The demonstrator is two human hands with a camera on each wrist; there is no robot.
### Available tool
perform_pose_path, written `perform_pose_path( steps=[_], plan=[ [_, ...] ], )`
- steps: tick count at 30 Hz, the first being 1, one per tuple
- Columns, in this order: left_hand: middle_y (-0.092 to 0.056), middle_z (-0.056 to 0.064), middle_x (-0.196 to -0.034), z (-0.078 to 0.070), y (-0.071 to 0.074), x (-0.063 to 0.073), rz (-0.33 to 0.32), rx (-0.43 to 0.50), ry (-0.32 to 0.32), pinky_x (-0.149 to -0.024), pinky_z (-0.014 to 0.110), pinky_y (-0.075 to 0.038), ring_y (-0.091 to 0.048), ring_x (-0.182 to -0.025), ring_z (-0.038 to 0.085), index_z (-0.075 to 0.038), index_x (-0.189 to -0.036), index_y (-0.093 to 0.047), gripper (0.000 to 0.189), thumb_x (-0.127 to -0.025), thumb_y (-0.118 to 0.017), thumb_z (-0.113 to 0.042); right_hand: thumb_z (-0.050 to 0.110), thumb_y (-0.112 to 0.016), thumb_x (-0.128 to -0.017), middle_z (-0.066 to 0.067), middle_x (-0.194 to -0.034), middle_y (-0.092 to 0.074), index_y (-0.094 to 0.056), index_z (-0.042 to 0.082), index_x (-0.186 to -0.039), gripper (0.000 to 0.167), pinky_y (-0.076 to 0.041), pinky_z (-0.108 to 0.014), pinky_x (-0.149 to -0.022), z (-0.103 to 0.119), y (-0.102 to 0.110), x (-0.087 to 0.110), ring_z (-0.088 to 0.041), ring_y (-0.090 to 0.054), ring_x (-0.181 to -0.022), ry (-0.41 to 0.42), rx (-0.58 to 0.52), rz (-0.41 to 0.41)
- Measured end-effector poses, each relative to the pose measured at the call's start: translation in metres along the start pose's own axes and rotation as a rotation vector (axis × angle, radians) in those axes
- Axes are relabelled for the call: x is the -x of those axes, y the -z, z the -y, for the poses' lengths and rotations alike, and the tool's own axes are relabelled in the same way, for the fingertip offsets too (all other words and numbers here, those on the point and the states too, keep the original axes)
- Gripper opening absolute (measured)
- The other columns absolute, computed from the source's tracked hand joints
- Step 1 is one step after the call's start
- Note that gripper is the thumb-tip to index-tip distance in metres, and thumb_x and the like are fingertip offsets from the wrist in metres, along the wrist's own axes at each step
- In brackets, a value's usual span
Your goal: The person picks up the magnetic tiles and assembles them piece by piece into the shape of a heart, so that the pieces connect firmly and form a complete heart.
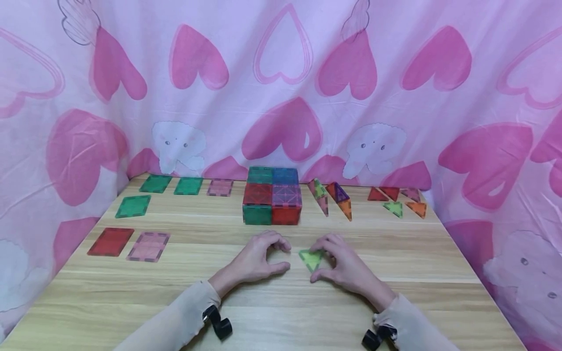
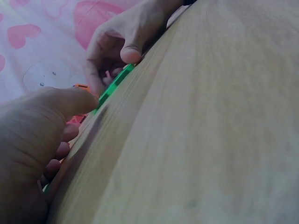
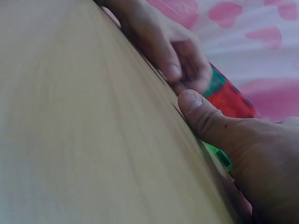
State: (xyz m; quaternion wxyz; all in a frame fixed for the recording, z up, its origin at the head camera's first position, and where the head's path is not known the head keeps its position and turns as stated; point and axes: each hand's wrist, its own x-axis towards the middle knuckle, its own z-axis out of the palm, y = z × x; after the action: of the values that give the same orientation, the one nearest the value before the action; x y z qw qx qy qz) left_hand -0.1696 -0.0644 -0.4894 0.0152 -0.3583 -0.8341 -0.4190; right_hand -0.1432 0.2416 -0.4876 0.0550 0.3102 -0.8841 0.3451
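A light-green triangular magnetic tile [image 1: 311, 261] lies on the wooden table, its point towards me. My right hand [image 1: 347, 265] pinches it at the right side, fingers on the far edge and thumb near the close corner. In the left wrist view the green tile [image 2: 114, 87] shows edge-on beside the right hand's thumb. Just left of the tile, my left hand [image 1: 254, 258] rests with loosely curved fingers and holds nothing. Beyond both hands stands a block of green, blue, red and purple square tiles [image 1: 272, 197]. The right wrist view hides most of the green tile behind the thumb.
Several square tiles, such as a red tile [image 1: 111, 242] and a pink tile [image 1: 148, 246], lie at the left. Two long diamond shapes of triangles, one with an orange tip [image 1: 346, 208], lie right of the block. Several small triangles, including an orange triangle [image 1: 416, 208], lie farther right.
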Motion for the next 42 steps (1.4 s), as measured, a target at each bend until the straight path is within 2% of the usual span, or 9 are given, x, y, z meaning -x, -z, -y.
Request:
perform_pose_path(
  steps=[5,8,15,19,23,27,33,37,42],
  plan=[
    [-0.073,-0.009,-0.122,-0.001,-0.001,0.001,0.004,-0.016,-0.006,-0.104,0.04,-0.056,-0.064,-0.118,0.011,-0.019,-0.124,-0.077,0.041,-0.089,-0.094,-0.03,0.05,-0.098,-0.076,0.013,-0.135,-0.066,-0.076,0.027,-0.13,0.062,-0.054,-0.041,-0.104,0.004,-0.004,-0.004,-0.015,-0.059,-0.124,-0.005,-0.066,0.038],
    [-0.071,-0.009,-0.13,-0.001,-0.002,0.001,0.032,-0.023,-0.036,-0.112,0.043,-0.053,-0.061,-0.128,0.013,-0.02,-0.13,-0.076,0.045,-0.089,-0.094,-0.03,0.04,-0.098,-0.081,0.009,-0.135,-0.068,-0.076,0.025,-0.132,0.058,-0.056,-0.034,-0.097,-0.005,0.003,0.001,-0.016,-0.064,-0.118,-0.041,-0.139,-0.012],
    [-0.069,-0.008,-0.148,-0.001,-0.003,-0.001,0.139,-0.07,-0.127,-0.122,0.055,-0.043,-0.054,-0.144,0.017,-0.026,-0.141,-0.076,0.051,-0.093,-0.09,-0.033,0.007,-0.085,-0.098,0.0,-0.115,-0.075,-0.079,0.016,-0.12,0.024,-0.056,-0.023,-0.083,-0.043,0.035,0.017,-0.016,-0.068,-0.096,-0.126,-0.133,-0.302],
    [-0.07,-0.01,-0.147,-0.001,-0.001,-0.001,0.166,-0.086,-0.127,-0.12,0.055,-0.041,-0.053,-0.142,0.016,-0.029,-0.137,-0.08,0.042,-0.096,-0.088,-0.032,0.007,-0.077,-0.103,-0.003,-0.107,-0.075,-0.08,0.013,-0.115,0.014,-0.052,-0.016,-0.077,-0.072,0.061,0.025,-0.008,-0.063,-0.088,-0.262,-0.013,-0.463],
    [-0.074,-0.01,-0.14,-0.001,0.001,-0.001,0.134,-0.056,-0.108,-0.118,0.051,-0.044,-0.056,-0.137,0.015,-0.026,-0.124,-0.085,0.029,-0.096,-0.089,-0.032,0.009,-0.071,-0.105,-0.01,-0.106,-0.074,-0.078,0.007,-0.118,0.015,-0.047,-0.015,-0.076,-0.103,0.09,0.035,-0.01,-0.061,-0.087,-0.358,0.127,-0.57],
    [-0.077,-0.01,-0.131,0.001,0.0,-0.001,0.082,-0.008,-0.098,-0.114,0.043,-0.051,-0.061,-0.13,0.012,-0.024,-0.104,-0.084,0.019,-0.092,-0.094,-0.036,0.005,-0.068,-0.102,-0.025,-0.12,-0.066,-0.071,-0.002,-0.133,0.032,-0.045,-0.033,-0.088,-0.126,0.111,0.048,-0.032,-0.06,-0.105,-0.393,0.231,-0.55],
    [-0.078,-0.011,-0.128,0.0,0.0,-0.001,0.063,0.0,-0.089,-0.111,0.039,-0.052,-0.06,-0.127,0.01,-0.024,-0.085,-0.069,0.035,-0.083,-0.101,-0.04,0.006,-0.068,-0.102,-0.04,-0.148,-0.053,-0.062,-0.012,-0.146,0.047,-0.034,-0.074,-0.108,-0.138,0.118,0.054,-0.063,-0.043,-0.135,-0.355,0.313,-0.404],
    [-0.076,-0.012,-0.13,0.0,0.001,-0.001,0.083,-0.035,-0.078,-0.111,0.04,-0.052,-0.06,-0.128,0.012,-0.023,-0.108,-0.076,0.037,-0.085,-0.1,-0.038,0.006,-0.069,-0.105,-0.036,-0.135,-0.057,-0.069,-0.009,-0.13,0.029,-0.036,-0.068,-0.102,-0.135,0.116,0.053,-0.058,-0.047,-0.127,-0.371,0.304,-0.425],
    [-0.071,-0.008,-0.143,-0.002,0.003,-0.001,0.169,-0.105,-0.046,-0.123,0.05,-0.043,-0.055,-0.139,0.017,-0.02,-0.154,-0.066,0.069,-0.093,-0.093,-0.038,0.009,-0.076,-0.105,-0.034,-0.129,-0.057,-0.068,-0.005,-0.111,0.018,-0.037,-0.065,-0.098,-0.134,0.114,0.053,-0.056,-0.047,-0.123,-0.418,0.297,-0.444]
  ],
)
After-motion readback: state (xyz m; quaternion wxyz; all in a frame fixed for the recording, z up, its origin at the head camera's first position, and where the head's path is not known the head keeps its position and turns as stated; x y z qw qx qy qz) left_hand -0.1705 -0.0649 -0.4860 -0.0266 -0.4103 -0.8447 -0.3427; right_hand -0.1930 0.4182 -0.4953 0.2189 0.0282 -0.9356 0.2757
